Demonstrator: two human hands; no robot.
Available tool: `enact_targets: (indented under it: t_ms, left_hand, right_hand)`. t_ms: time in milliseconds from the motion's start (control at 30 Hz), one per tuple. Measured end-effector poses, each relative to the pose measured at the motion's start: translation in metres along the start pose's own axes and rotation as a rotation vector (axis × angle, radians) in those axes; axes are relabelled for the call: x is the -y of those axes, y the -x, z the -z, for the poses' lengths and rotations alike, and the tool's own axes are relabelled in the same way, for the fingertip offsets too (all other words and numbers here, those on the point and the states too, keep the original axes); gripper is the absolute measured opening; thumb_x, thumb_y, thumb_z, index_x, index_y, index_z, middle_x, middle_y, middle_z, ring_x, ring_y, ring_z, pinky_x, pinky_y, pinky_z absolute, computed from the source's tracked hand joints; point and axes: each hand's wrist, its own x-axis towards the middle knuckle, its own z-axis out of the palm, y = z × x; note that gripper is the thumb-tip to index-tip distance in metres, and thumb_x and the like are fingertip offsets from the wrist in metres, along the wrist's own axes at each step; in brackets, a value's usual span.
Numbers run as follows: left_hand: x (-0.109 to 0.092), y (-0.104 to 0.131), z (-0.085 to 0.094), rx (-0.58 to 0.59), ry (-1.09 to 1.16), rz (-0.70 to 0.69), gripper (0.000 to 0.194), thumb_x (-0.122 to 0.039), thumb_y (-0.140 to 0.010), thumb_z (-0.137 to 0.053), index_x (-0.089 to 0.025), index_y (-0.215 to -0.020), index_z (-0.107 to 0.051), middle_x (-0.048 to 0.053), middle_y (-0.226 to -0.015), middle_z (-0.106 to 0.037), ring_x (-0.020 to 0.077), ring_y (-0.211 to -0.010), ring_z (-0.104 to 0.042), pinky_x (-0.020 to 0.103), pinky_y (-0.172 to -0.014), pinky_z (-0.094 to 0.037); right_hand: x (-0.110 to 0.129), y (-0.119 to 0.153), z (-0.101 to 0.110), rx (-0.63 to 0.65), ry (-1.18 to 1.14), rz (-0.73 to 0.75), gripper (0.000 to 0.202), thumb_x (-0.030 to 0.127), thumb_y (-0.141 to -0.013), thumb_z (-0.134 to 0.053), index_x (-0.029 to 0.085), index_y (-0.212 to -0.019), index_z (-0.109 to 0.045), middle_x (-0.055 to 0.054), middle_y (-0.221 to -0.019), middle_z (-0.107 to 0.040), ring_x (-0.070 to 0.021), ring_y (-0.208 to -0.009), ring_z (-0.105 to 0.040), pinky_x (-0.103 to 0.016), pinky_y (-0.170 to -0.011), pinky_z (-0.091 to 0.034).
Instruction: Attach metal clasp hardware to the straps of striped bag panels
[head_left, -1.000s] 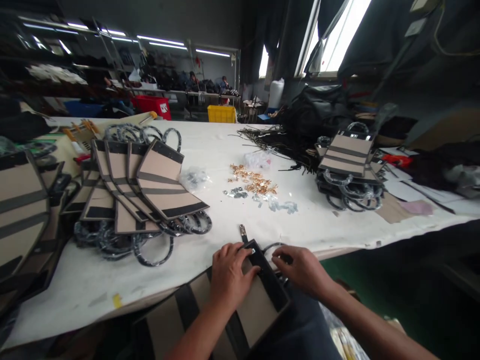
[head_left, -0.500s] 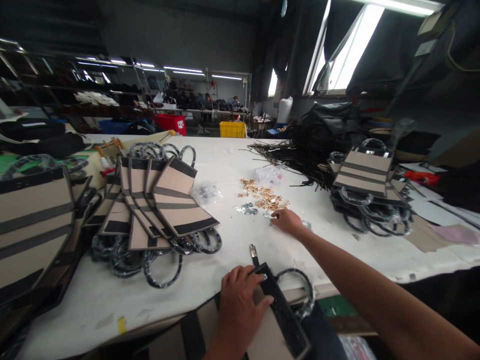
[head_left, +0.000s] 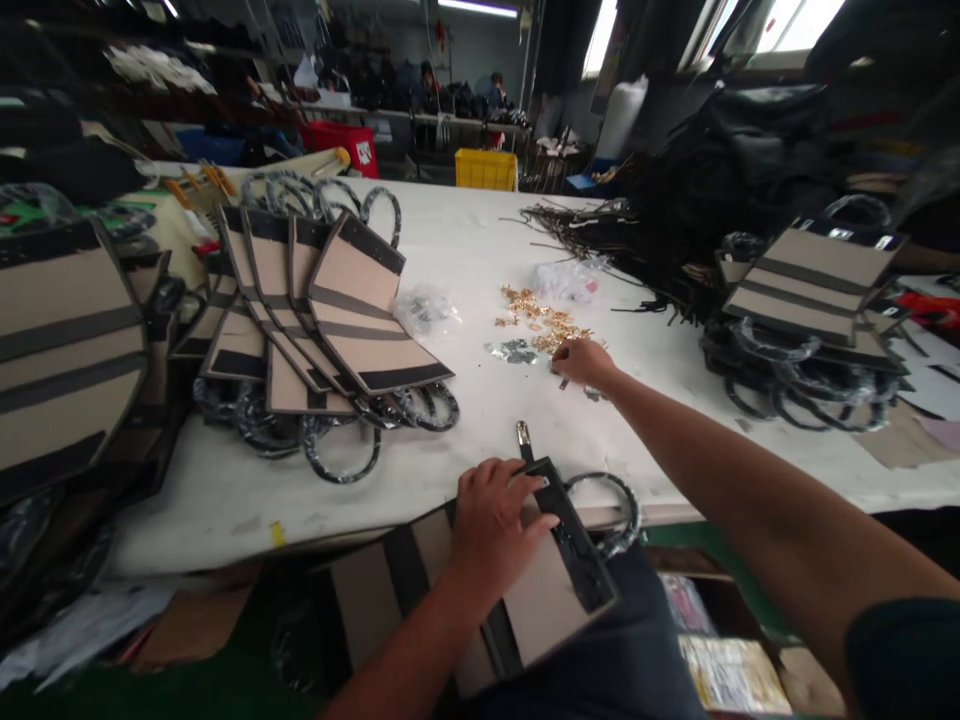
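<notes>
A beige handbag panel (head_left: 534, 605) with dark bands lies across my lap, leaning at the table's edge. My left hand (head_left: 499, 510) rests on it with fingers apart, fingertips touching its black top strip. A dark ring handle (head_left: 621, 545) wrapped in clear plastic sticks out from the panel's right, and a strap with a shiny metal end (head_left: 523, 434) points up onto the table. My right hand (head_left: 581, 362) reaches out to the tabletop, fingers pinched together beside thin silver metal pieces (head_left: 516, 351). What the fingertips hold is too small to name. Gold metal fittings (head_left: 551, 325) lie just beyond.
Several similar bag panels (head_left: 352, 310) with wrapped handles fan out at left, and another stack (head_left: 806, 285) stands at right. Clear plastic bags (head_left: 427, 308) and dark cords (head_left: 592, 240) lie on the white table (head_left: 457, 240). A yellow crate (head_left: 486, 169) stands behind it.
The camera view has tilted down, showing more of the lap and floor. My right hand stays at the silver pieces with its fingers pinched. My left hand remains on the panel.
</notes>
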Motion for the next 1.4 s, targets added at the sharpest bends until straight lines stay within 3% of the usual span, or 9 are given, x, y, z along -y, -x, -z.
enact_targets:
  t_ms: [133,200,300,400,500,667,967,1133,1400]
  left_hand:
    - [0.000,0.000,-0.001,0.028,-0.010,0.002,0.042,-0.037,-0.076,-0.093,-0.030,-0.113,-0.074,0.004,-0.132,-0.071,0.0306,-0.126,-0.058,0.051,-0.106,-0.041]
    - [-0.001,0.001,-0.001,0.034,-0.013,-0.006,0.041,-0.038,-0.078,-0.091,-0.030,-0.114,-0.074,0.004,-0.133,-0.071,0.0305,-0.127,-0.057,0.050,-0.106,-0.042]
    - [-0.002,0.001,0.000,0.032,-0.027,-0.026,0.041,-0.039,-0.079,-0.091,-0.030,-0.116,-0.074,0.004,-0.134,-0.070,0.0309,-0.128,-0.056,0.050,-0.105,-0.042]
    - [-0.003,0.000,-0.001,0.024,-0.051,-0.036,0.041,-0.040,-0.079,-0.090,-0.029,-0.115,-0.075,0.005,-0.133,-0.071,0.0309,-0.126,-0.058,0.050,-0.102,-0.044]
    - [-0.004,0.001,-0.001,0.013,-0.067,-0.044,0.040,-0.040,-0.080,-0.090,-0.029,-0.115,-0.075,0.004,-0.131,-0.072,0.0303,-0.125,-0.059,0.051,-0.101,-0.044]
    - [-0.005,0.002,0.001,0.017,-0.071,-0.056,0.036,-0.036,-0.082,-0.088,-0.030,-0.115,-0.074,0.004,-0.131,-0.072,0.0289,-0.125,-0.059,0.050,-0.102,-0.045]
    - [-0.003,0.004,0.000,0.026,-0.078,-0.061,0.037,-0.037,-0.082,-0.086,-0.029,-0.116,-0.074,0.005,-0.132,-0.071,0.0296,-0.125,-0.058,0.051,-0.103,-0.046]
    - [-0.004,0.004,0.002,0.027,-0.070,-0.065,0.036,-0.034,-0.083,-0.085,-0.028,-0.117,-0.074,0.005,-0.133,-0.071,0.0296,-0.125,-0.059,0.051,-0.103,-0.046]
    - [0.000,0.003,0.006,0.048,-0.060,-0.080,0.036,-0.029,-0.086,-0.081,-0.029,-0.121,-0.076,0.005,-0.136,-0.071,0.0293,-0.125,-0.059,0.050,-0.102,-0.047]
  right_hand:
    - [0.001,0.038,0.023,-0.027,-0.074,0.090,0.016,0.026,-0.085,-0.071,0.020,-0.096,-0.083,-0.005,-0.096,-0.080,-0.0176,-0.085,-0.069,-0.025,-0.071,-0.048]
    - [0.000,0.080,0.038,-0.023,-0.250,0.164,0.018,0.031,-0.083,-0.075,0.018,-0.095,-0.082,-0.004,-0.083,-0.078,-0.0154,-0.069,-0.064,-0.026,-0.063,-0.046]
    - [-0.001,0.159,0.048,0.117,-0.466,0.193,0.032,0.038,-0.082,-0.078,0.020,-0.108,-0.082,-0.002,-0.081,-0.076,-0.0126,-0.057,-0.058,-0.026,-0.056,-0.044]
    - [-0.006,0.226,0.030,0.306,-0.558,0.155,0.025,0.038,-0.085,-0.074,0.021,-0.101,-0.084,-0.001,-0.078,-0.076,-0.0153,-0.062,-0.062,-0.027,-0.059,-0.046]
    - [-0.013,0.259,-0.002,0.357,-0.587,0.117,0.022,0.035,-0.086,-0.071,0.023,-0.099,-0.083,-0.003,-0.090,-0.080,-0.0208,-0.079,-0.070,-0.030,-0.070,-0.051]
    - [-0.018,0.261,-0.029,0.281,-0.516,0.108,0.021,0.033,-0.086,-0.069,0.025,-0.100,-0.081,-0.002,-0.089,-0.080,-0.0226,-0.081,-0.071,-0.034,-0.076,-0.052]
    - [-0.012,0.256,-0.027,0.211,-0.276,0.216,0.018,0.031,-0.089,-0.066,0.027,-0.101,-0.080,-0.004,-0.094,-0.080,-0.0249,-0.086,-0.073,-0.036,-0.079,-0.051]
    - [-0.013,0.261,-0.030,0.106,-0.207,0.296,0.017,0.032,-0.092,-0.067,0.028,-0.104,-0.079,-0.005,-0.109,-0.079,-0.0261,-0.099,-0.073,-0.036,-0.087,-0.051]
    - [-0.013,0.262,-0.035,0.114,-0.185,0.294,0.020,0.034,-0.094,-0.067,0.030,-0.108,-0.079,-0.004,-0.113,-0.081,-0.0281,-0.104,-0.074,-0.039,-0.088,-0.053]
